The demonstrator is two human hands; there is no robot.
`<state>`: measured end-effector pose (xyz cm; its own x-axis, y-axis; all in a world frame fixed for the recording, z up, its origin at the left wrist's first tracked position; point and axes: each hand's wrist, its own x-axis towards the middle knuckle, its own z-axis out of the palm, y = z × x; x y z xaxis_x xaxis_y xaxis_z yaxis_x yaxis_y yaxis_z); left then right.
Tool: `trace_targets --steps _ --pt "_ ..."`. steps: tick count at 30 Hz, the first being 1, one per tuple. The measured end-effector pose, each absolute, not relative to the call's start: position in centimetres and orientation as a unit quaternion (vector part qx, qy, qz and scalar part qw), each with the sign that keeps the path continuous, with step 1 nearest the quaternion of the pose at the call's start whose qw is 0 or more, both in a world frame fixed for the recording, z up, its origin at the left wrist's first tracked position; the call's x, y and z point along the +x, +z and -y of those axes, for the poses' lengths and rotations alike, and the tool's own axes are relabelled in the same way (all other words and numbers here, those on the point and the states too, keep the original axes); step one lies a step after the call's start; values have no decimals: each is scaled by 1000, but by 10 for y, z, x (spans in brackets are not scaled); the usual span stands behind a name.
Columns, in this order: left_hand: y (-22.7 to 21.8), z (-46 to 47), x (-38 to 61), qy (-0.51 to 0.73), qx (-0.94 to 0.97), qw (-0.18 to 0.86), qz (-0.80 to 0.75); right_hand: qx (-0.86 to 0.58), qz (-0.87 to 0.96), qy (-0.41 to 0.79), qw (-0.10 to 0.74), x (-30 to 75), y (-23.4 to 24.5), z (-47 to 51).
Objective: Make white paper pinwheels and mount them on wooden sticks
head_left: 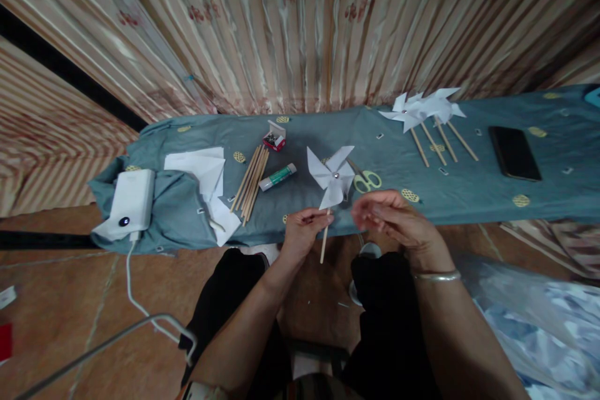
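My left hand (305,229) pinches the wooden stick of a white paper pinwheel (334,180) just below its blades. The pinwheel stands upright with a shiny pin at its centre, and its stick juts past the table edge. To the right of it, my right hand (391,217) is apart from the pinwheel, its fingers loosely bent and partly blurred, with nothing visible in them. Behind the pinwheel and my right hand lie scissors (368,182) with light green handles. A green and white glue stick (278,177) rests to the left.
Wooden sticks (252,182) lie beside a small red box of pins (274,137). White paper pieces (206,169) and a cabled white power bank (134,201) are at the left. Several pinwheels (424,109) and a dark phone (514,153) lie on the right of the cloth-covered table (319,128).
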<state>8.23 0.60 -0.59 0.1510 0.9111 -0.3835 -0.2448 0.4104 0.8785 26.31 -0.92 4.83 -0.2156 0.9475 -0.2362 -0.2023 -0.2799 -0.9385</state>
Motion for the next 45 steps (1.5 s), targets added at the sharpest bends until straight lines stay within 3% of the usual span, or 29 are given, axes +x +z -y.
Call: trace_targets --steps 5,8,20,45 --pt "-8 -5 84 406 333 697 -489 -475 318 568 592 279 49 2" --pt "-10 -3 85 395 326 711 -482 -522 293 491 633 279 43 -6" --pt "-6 -2 86 378 335 714 -485 -586 335 498 544 272 29 -15" --pt "-5 -6 84 414 333 683 -502 -575 292 569 510 256 34 -11"
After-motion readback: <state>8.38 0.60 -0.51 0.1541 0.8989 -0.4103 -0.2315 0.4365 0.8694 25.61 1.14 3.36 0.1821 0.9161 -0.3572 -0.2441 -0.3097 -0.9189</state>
